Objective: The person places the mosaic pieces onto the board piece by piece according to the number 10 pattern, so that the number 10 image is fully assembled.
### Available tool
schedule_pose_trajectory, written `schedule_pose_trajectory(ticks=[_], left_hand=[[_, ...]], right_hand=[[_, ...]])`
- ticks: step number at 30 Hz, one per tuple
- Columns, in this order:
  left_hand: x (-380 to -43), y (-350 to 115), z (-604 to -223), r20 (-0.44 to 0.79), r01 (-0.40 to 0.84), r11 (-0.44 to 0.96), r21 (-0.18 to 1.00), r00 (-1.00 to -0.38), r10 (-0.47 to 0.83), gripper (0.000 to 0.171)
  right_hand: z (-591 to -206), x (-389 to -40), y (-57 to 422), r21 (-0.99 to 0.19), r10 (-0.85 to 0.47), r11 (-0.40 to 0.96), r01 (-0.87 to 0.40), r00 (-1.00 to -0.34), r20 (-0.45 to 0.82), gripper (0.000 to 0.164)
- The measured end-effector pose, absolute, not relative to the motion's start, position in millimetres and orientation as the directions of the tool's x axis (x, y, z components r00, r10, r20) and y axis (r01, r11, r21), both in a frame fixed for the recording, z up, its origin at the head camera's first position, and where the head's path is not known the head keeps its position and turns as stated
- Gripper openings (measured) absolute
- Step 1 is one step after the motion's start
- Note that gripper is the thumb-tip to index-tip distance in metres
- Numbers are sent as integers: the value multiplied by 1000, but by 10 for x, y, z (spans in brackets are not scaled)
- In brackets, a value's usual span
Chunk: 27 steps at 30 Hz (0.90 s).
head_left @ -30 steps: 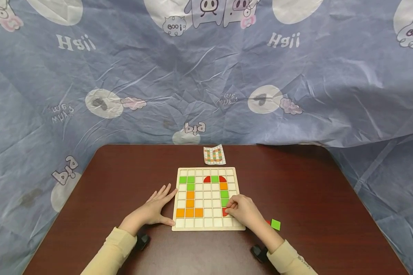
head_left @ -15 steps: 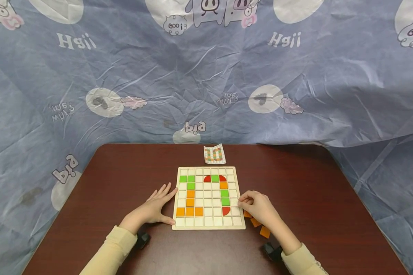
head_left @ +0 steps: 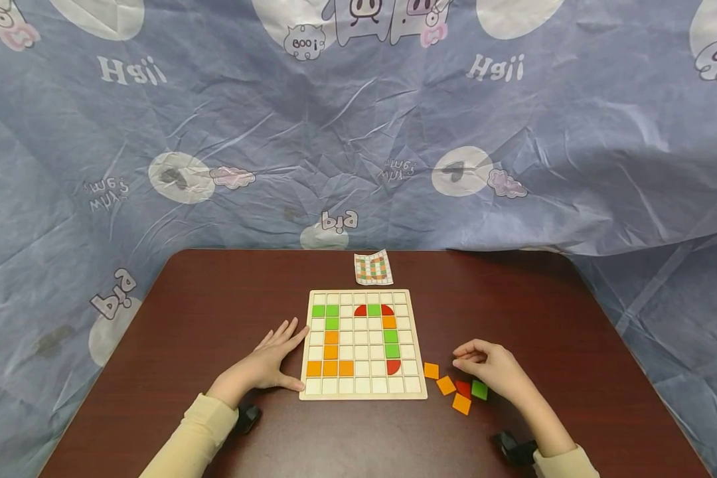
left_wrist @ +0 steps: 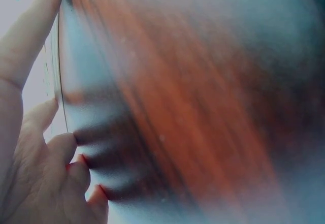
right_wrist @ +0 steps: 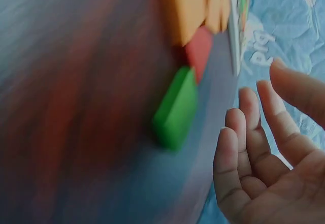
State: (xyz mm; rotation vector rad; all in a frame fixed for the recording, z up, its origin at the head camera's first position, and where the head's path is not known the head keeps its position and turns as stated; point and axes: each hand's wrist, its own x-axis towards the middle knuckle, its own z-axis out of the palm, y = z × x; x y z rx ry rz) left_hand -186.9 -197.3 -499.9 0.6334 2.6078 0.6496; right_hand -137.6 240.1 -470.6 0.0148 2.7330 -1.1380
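A pale grid board lies on the table with green, orange and red tiles set in some of its squares. My left hand is spread at the board's left edge, thumb and a finger touching it. To the right of the board my right hand hovers with loosely bent fingers and nothing between them. Below it lie a green tile, a red tile and several orange tiles. In the right wrist view the green tile sits apart from the fingers.
Behind the board a small printed card shows a coloured grid pattern. The dark brown table ends at a blue patterned cloth at the back. Black wrist straps show at both wrists.
My right hand has let go of the red rounded tile at the board's lower right and moved right, off the board, uncovering the loose tiles. The left hand has stayed in place.
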Motion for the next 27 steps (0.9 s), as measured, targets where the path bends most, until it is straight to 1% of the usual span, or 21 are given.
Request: schedule_pose_trajectory(ticks=[8, 16, 27], left_hand=[[-1871, -1967, -4989, -239, 329, 789, 519, -830, 504, 115], [-1860, -1972, -4999, -241, 334, 786, 520, -825, 511, 114], [-1860, -1973, -4999, -235, 331, 787, 521, -831, 504, 115]], right_hand=[[-4802, -1220, 2668, -678, -87, 732, 72, -976, -199, 28], [-4840, -1145, 2755, -679, -84, 725, 110, -965, -246, 36], [-4846, -1138, 2667, -637, -40, 758, 143, -964, -264, 26]])
